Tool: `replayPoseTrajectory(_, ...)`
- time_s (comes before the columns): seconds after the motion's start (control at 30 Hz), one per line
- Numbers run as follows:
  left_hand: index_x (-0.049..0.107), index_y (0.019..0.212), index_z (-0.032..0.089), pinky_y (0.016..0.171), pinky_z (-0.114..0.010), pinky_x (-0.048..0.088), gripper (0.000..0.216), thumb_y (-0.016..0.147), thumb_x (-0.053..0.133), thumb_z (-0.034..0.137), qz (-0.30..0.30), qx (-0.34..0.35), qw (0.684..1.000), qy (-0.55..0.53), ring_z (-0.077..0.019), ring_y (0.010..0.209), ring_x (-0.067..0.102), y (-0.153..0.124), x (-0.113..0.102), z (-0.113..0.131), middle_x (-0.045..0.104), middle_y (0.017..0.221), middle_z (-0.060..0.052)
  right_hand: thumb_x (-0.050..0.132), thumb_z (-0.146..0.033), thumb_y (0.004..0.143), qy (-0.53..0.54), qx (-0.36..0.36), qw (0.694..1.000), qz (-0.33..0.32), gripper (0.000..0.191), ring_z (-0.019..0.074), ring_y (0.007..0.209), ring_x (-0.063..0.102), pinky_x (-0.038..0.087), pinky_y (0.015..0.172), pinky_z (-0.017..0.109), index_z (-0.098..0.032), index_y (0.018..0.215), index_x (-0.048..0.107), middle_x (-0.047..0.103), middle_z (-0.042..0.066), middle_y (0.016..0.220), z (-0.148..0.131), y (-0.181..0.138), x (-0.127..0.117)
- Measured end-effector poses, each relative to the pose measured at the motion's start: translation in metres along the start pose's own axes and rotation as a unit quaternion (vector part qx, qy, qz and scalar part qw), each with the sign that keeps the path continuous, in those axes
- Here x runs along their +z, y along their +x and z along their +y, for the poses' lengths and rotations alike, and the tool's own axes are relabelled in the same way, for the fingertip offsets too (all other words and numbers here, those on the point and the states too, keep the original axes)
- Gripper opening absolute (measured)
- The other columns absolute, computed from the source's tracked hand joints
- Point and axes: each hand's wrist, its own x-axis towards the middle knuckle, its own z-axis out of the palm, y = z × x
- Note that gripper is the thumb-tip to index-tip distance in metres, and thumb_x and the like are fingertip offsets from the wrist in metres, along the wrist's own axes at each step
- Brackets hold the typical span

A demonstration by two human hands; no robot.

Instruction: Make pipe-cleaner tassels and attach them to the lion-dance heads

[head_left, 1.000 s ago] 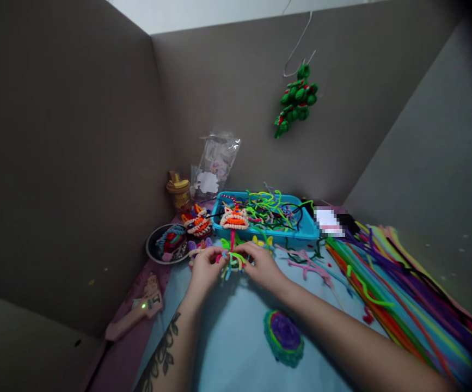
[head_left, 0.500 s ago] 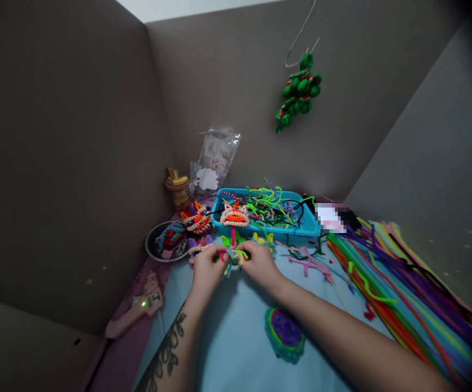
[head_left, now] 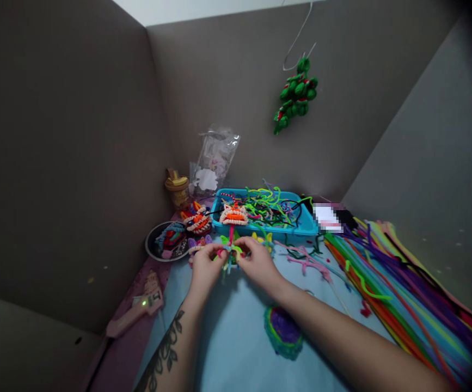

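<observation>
My left hand (head_left: 203, 265) and my right hand (head_left: 257, 263) meet over the light blue table (head_left: 236, 348), fingers pinched on a small bundle of coloured pipe cleaners (head_left: 230, 254) held between them. Pink, green and blue ends stick out of the bundle. Just beyond it lies an orange and cream pipe-cleaner face on a pink stem (head_left: 233, 215), resting on the rim of a blue tray (head_left: 307, 226) full of loose pipe-cleaner scraps. A round purple and green woven piece (head_left: 283, 330) lies near my right forearm.
A long sheaf of straight pipe cleaners (head_left: 399, 294) covers the right side. At the left are a pink glue gun (head_left: 133, 317) with a lit lamp, a dark dish (head_left: 166, 242), a second orange face (head_left: 197, 219), a yellow jar (head_left: 177, 189) and a plastic bag (head_left: 215, 160). A green ornament (head_left: 296, 95) hangs on the back wall.
Both hands have closed in a little and shifted slightly away from me with the bundle, which looks more tightly gathered. The view has tilted a bit.
</observation>
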Motion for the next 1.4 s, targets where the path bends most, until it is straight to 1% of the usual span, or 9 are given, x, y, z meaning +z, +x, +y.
replayPoseTrajectory(0.1,0.071,0.073,0.014,0.056,-0.024,0.044,0.013,0.064,0.064,0.021,0.015,-0.003,1.0,0.006,-0.0158,0.059,0.06,0.0,-0.001,-0.001,0.068,0.063,-0.003,0.047,-0.007,0.068,0.009,-0.046,0.999,0.024,0.029,0.0174,0.077,0.058,0.045,0.067,0.028,-0.018,0.09,0.061,0.062,0.005,0.087,-0.004,0.0,-0.012)
replayPoseTrajectory(0.27,0.071,0.072,0.015,0.059,-0.024,0.043,0.012,0.064,0.062,0.019,0.01,0.013,1.0,0.008,-0.0155,0.06,0.059,-0.002,0.0,0.005,0.067,0.062,-0.002,0.061,-0.025,0.079,-0.082,-0.087,0.993,0.006,0.007,0.0216,0.089,0.056,0.044,0.08,0.035,-0.019,0.081,0.064,0.059,0.006,0.089,-0.02,0.001,-0.022)
replayPoseTrajectory(0.5,0.07,0.071,0.016,0.061,-0.025,0.044,0.01,0.065,0.062,0.02,-0.011,0.025,1.0,0.005,-0.0168,0.064,0.059,-0.005,0.001,0.004,0.069,0.067,-0.003,0.065,-0.024,0.079,-0.197,-0.088,0.976,0.015,0.009,0.0226,0.086,0.051,0.041,0.073,0.034,-0.019,0.072,0.062,0.058,0.007,0.09,-0.029,-0.003,-0.009)
replayPoseTrajectory(0.73,0.069,0.064,0.016,0.06,-0.025,0.042,0.011,0.056,0.062,0.012,-0.012,-0.002,1.0,-0.016,-0.0161,0.062,0.057,-0.004,0.001,0.006,0.067,0.063,-0.001,0.051,-0.014,0.089,-0.33,-0.319,0.888,0.024,0.019,0.0219,0.087,0.049,0.036,0.072,0.035,-0.022,0.08,0.066,0.064,0.009,0.094,-0.021,-0.009,-0.001)
replayPoseTrajectory(0.83,0.069,0.064,0.016,0.061,-0.025,0.043,0.013,0.053,0.063,0.011,-0.007,-0.022,0.999,-0.04,-0.0157,0.062,0.057,-0.002,0.001,0.005,0.068,0.063,-0.001,0.048,-0.014,0.09,-0.299,-0.348,0.888,0.018,0.022,0.0213,0.089,0.051,0.036,0.074,0.036,-0.022,0.081,0.067,0.065,0.008,0.097,-0.021,-0.01,-0.002)
replayPoseTrajectory(0.93,0.068,0.066,0.015,0.055,-0.023,0.041,0.012,0.055,0.069,0.019,0.001,-0.052,0.996,-0.071,-0.0143,0.057,0.056,0.0,0.0,0.001,0.065,0.059,-0.001,0.055,-0.024,0.086,-0.168,-0.26,0.949,0.055,0.01,0.0244,0.096,0.051,0.038,0.081,0.04,-0.022,0.089,0.065,0.062,0.009,0.102,-0.018,-0.006,-0.011)
replayPoseTrajectory(1.03,0.065,0.069,0.013,0.05,-0.022,0.038,0.023,0.059,0.073,0.032,0.002,-0.08,0.991,-0.103,-0.0119,0.051,0.053,0.001,0.0,-0.002,0.061,0.057,0.0,0.056,-0.028,0.08,0.098,-0.014,0.993,0.071,0.018,0.0221,0.092,0.055,0.044,0.08,0.038,-0.021,0.097,0.056,0.059,0.008,0.097,-0.007,0.001,-0.021)
replayPoseTrajectory(1.13,0.062,0.07,0.014,0.05,-0.021,0.037,0.033,0.058,0.076,0.041,0.003,-0.094,0.986,-0.136,-0.0098,0.049,0.051,0.002,0.0,-0.002,0.059,0.057,0.001,0.058,-0.024,0.071,0.249,0.182,0.951,-0.008,0.021,0.0165,0.071,0.059,0.047,0.059,0.029,-0.021,0.089,0.049,0.061,0.002,0.083,0.006,0.003,-0.021)
replayPoseTrajectory(1.4,0.058,0.064,0.014,0.05,-0.02,0.037,0.039,0.054,0.079,0.045,-0.005,-0.098,0.98,-0.171,-0.0089,0.05,0.049,-0.001,-0.004,0.009,0.057,0.055,0.003,0.068,-0.021,0.058,0.387,0.306,0.842,-0.217,0.026,0.0142,0.067,0.067,0.05,0.056,0.024,-0.017,0.081,0.058,0.067,0.002,0.075,-0.014,-0.015,0.012)
